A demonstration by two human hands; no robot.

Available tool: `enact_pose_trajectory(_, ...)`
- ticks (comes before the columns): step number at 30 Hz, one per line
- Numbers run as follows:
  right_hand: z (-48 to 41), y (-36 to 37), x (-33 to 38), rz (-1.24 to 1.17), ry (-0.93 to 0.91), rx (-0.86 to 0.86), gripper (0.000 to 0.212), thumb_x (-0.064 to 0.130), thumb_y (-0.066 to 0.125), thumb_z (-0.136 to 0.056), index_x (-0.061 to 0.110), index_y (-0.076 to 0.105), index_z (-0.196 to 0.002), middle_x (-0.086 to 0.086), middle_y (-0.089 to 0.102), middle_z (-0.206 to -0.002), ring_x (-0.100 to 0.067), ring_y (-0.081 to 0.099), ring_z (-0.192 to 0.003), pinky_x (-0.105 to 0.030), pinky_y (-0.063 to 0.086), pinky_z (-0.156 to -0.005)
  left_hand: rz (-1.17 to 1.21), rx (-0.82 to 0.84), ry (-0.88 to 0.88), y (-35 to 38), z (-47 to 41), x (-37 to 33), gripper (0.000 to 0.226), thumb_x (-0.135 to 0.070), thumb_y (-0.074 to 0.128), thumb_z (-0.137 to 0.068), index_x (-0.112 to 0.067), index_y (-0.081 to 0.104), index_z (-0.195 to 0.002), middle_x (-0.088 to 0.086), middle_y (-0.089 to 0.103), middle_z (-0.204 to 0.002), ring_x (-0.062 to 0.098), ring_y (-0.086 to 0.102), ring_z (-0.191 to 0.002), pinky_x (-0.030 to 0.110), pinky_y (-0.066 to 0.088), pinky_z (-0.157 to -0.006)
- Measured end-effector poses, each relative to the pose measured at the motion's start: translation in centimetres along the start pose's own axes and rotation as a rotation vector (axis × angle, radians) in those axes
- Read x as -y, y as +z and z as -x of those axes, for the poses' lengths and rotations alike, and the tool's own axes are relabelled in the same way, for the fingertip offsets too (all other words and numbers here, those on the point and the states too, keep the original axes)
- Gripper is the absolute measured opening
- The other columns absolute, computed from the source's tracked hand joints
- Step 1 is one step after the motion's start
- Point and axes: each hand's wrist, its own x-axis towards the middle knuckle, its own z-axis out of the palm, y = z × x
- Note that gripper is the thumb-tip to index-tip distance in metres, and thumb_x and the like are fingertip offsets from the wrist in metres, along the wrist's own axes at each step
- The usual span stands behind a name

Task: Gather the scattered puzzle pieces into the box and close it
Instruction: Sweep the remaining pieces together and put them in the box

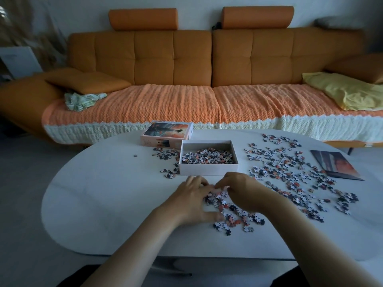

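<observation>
An open white box [208, 170] stands mid-table, partly filled with puzzle pieces. Its lid [166, 134], printed with an orange sunset picture, lies behind it to the left. Just in front of the box, my left hand [191, 200] and my right hand [243, 193] curve toward each other around a small heap of pieces [232, 214], fingers touching the pieces. Many loose pieces [290, 172] are scattered over the table's right side. A smaller cluster [167, 160] lies left of the box, and a single piece [135, 155] sits alone further left.
The white oval table [99, 199] fills the foreground. A printed picture sheet [334, 164] lies at the far right of the table. Behind it stands an orange sofa [186, 65] with a knitted cover, cushions and a yellow cloth [344, 91].
</observation>
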Motion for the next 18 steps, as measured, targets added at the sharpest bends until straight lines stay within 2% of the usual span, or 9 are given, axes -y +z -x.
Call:
enact_pose_trajectory(3, 1.6, -1.6, -1.3, -0.003, 0.040, 0.048, 0.046, 0.020, 0.056, -0.090, 0.036, 0.053, -0.133, 0.009, 0.048, -0.130, -0.006, 0.047, -0.107, -0.024, 0.042, -0.093, -0.079, 0.045, -0.027, 0.8, 0.5, -1.4, 0.108, -0.091, 0.046, -0.065, -0.033, 0.017, -0.152, -0.009, 0.023, -0.144, 0.016, 0.018, -0.134, 0.038, 0.022, -0.113)
enact_pose_trajectory(5, 2.9, -2.7, -2.1, -0.018, 0.106, 0.159, 0.062, 0.034, 0.070, -0.081, 0.040, 0.044, -0.138, 0.009, 0.044, -0.131, -0.007, 0.046, -0.110, -0.026, 0.044, -0.094, -0.140, 0.026, -0.029, 1.2, 0.5, -2.2, 0.117, -0.093, 0.045, -0.063, -0.028, 0.010, -0.154, -0.009, 0.020, -0.147, 0.018, 0.016, -0.136, 0.040, 0.018, -0.115)
enact_pose_trajectory(7, 4.1, -3.5, -2.4, 0.006, 0.205, 0.294, 0.084, 0.043, 0.082, -0.068, 0.042, 0.038, -0.139, 0.007, 0.042, -0.132, -0.013, 0.049, -0.112, -0.033, 0.046, -0.098, -0.177, -0.015, -0.013, 1.4, 0.4, -2.7, 0.115, -0.091, 0.046, -0.065, -0.027, 0.012, -0.154, -0.008, 0.022, -0.146, 0.018, 0.017, -0.135, 0.041, 0.017, -0.115)
enact_pose_trajectory(9, 4.9, -3.6, -2.2, 0.047, 0.274, 0.359, 0.093, 0.043, 0.088, -0.061, 0.040, 0.037, -0.139, 0.003, 0.047, -0.132, -0.016, 0.055, -0.107, -0.037, 0.049, -0.096, -0.144, -0.036, -0.013, 1.5, 0.1, -2.7, 0.105, -0.086, 0.049, -0.069, -0.030, 0.020, -0.152, -0.008, 0.025, -0.141, 0.016, 0.019, -0.132, 0.038, 0.018, -0.114)
enact_pose_trajectory(11, 5.1, -3.2, -2.0, -0.027, 0.296, 0.350, 0.088, 0.034, 0.089, -0.062, 0.034, 0.042, -0.137, 0.003, 0.058, -0.117, -0.014, 0.066, -0.087, -0.032, 0.057, -0.081, -0.067, -0.067, -0.003, 1.5, -0.2, -2.4, 0.093, -0.082, 0.051, -0.073, -0.034, 0.030, -0.149, -0.011, 0.029, -0.135, 0.012, 0.022, -0.129, 0.034, 0.021, -0.110)
enact_pose_trajectory(13, 4.9, -2.8, -1.8, -0.100, 0.288, 0.313, 0.075, 0.026, 0.086, -0.068, 0.027, 0.048, -0.134, 0.006, 0.066, -0.099, -0.012, 0.070, -0.072, -0.029, 0.060, -0.071, 0.009, -0.105, 0.019, 1.5, -0.4, -2.1, 0.081, -0.079, 0.051, -0.078, -0.036, 0.039, -0.145, -0.014, 0.035, -0.130, 0.008, 0.026, -0.125, 0.030, 0.026, -0.106)
enact_pose_trajectory(15, 4.5, -2.5, -1.4, -0.105, 0.273, 0.247, 0.060, 0.025, 0.082, -0.074, 0.025, 0.056, -0.128, 0.009, 0.067, -0.092, -0.010, 0.069, -0.074, -0.028, 0.059, -0.072, 0.085, -0.138, 0.021, 1.3, -0.7, -1.8, 0.069, -0.070, 0.055, -0.082, -0.034, 0.048, -0.140, -0.015, 0.040, -0.123, 0.007, 0.032, -0.120, 0.029, 0.032, -0.102)
enact_pose_trajectory(18, 3.3, -1.8, -0.5, -0.081, 0.240, 0.146, 0.037, 0.024, 0.076, -0.080, 0.026, 0.067, -0.116, 0.009, 0.068, -0.094, -0.009, 0.066, -0.081, -0.021, 0.056, -0.072, 0.117, -0.158, 0.019, 0.8, -0.9, -1.1, 0.055, -0.058, 0.061, -0.086, -0.031, 0.056, -0.134, -0.016, 0.045, -0.116, 0.005, 0.037, -0.115, 0.031, 0.039, -0.100)
